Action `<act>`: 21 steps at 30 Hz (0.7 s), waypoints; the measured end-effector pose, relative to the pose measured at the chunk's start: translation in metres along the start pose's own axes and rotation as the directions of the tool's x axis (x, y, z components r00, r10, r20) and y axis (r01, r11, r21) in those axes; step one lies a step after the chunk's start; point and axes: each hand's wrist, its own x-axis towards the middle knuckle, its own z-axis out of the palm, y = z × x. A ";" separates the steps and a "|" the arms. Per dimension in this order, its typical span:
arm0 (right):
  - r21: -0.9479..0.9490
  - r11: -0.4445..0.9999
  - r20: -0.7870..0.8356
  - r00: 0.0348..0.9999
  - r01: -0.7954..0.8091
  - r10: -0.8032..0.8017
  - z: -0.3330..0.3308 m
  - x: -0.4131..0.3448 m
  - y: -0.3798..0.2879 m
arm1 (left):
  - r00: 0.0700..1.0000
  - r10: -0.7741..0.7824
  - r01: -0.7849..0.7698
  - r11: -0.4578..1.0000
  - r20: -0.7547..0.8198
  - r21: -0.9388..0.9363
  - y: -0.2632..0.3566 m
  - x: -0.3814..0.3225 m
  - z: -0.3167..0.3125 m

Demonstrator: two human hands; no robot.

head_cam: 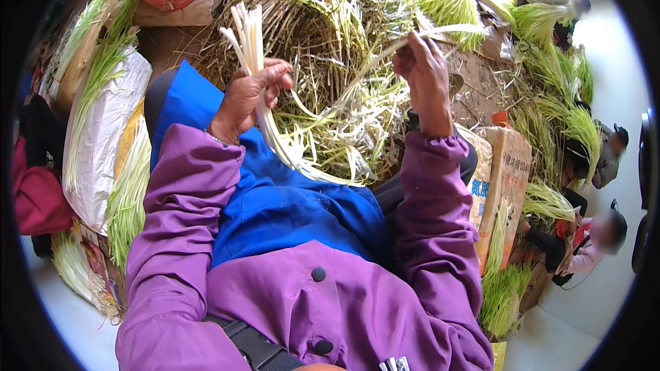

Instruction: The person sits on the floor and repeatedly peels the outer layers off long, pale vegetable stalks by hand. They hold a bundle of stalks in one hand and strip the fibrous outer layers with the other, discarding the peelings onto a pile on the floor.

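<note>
My left hand [252,93] grips a small bunch of white stalks [250,31], likely blanched garlic or chive shoots. Their thick ends stick up above the fist, and pale yellow leaves droop below it over the blue apron [304,206] on my lap. Between the fingertips of my right hand [425,74], one long pale leaf [454,29] is pinched, its tip pointing right. A thin, blurred strand runs from that hand down toward the heap of dry stems and leaf scraps [299,26] in front of me.
White sacks [105,129] with green-yellow shoots [126,190] lie at left. Printed sacks [505,165] stand by my right knee. Shoot bundles [502,299] lie lower right. Several people [593,252] sit along the right side, and another person's red sleeve [44,196] shows at left.
</note>
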 end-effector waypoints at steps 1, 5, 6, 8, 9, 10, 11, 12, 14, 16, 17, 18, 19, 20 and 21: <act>-0.058 0.998 0.034 0.999 -0.003 0.005 0.007 -0.001 0.000 | 1.000 -0.005 0.005 1.000 -0.002 0.025 0.004 0.000 0.006; -0.199 0.979 0.209 0.978 0.052 -0.010 0.059 -0.005 0.012 | 0.997 0.003 -0.020 0.976 0.078 0.218 -0.001 0.003 0.024; -0.248 0.966 0.230 0.973 0.074 -0.016 0.067 -0.002 0.019 | 0.998 0.035 -0.041 0.987 0.045 0.154 0.000 0.001 0.033; -0.301 0.950 0.229 0.973 0.081 -0.011 0.080 0.000 0.032 | 0.994 0.034 -0.056 0.975 0.102 0.217 -0.005 0.003 0.029; -0.306 0.951 0.267 0.963 0.045 0.040 0.082 0.000 0.033 | 0.994 0.037 -0.060 0.973 0.106 0.222 -0.005 0.003 0.025; -0.291 0.955 0.305 0.951 0.052 0.042 0.082 -0.001 0.033 | 0.996 0.033 -0.051 0.977 0.085 0.208 -0.004 0.002 0.022; -0.278 0.959 0.342 0.939 0.058 0.042 0.080 -0.002 0.030 | 0.997 0.029 -0.041 0.980 0.065 0.194 -0.001 0.002 0.018; -0.322 0.944 0.392 0.918 0.074 0.062 0.074 -0.002 0.034 | 0.999 0.027 -0.034 0.983 0.041 0.180 0.001 0.002 0.013; -0.429 0.903 0.443 0.877 0.026 0.185 0.067 -0.008 0.043 | 1.000 0.019 -0.019 0.999 0.000 0.044 0.001 0.004 0.004; -0.345 0.938 0.502 0.845 0.003 0.182 0.063 -0.025 0.072 | 1.000 0.015 -0.015 0.999 -0.012 -0.036 -0.001 0.008 -0.002; -0.291 0.956 0.506 0.842 -0.037 0.187 0.061 -0.036 0.080 | 1.000 0.012 -0.011 0.999 0.021 -0.042 -0.006 0.013 0.001; -0.277 0.961 0.501 0.854 0.004 0.141 0.061 -0.042 0.098 | 0.999 0.011 -0.010 0.999 0.047 -0.032 -0.007 0.015 0.004; -0.261 0.964 0.505 0.858 0.042 0.099 0.067 -0.047 0.103 | 0.998 0.012 -0.011 1.000 0.061 -0.024 -0.008 0.015 0.004; -0.427 0.898 0.500 0.856 0.108 0.135 0.065 -0.049 0.101 | 0.998 0.010 -0.009 1.000 0.064 -0.012 -0.010 0.015 0.004; -0.575 0.800 0.490 0.855 0.172 0.169 0.068 -0.052 0.090 | 0.999 -0.006 0.006 1.000 0.046 -0.016 -0.009 0.014 0.004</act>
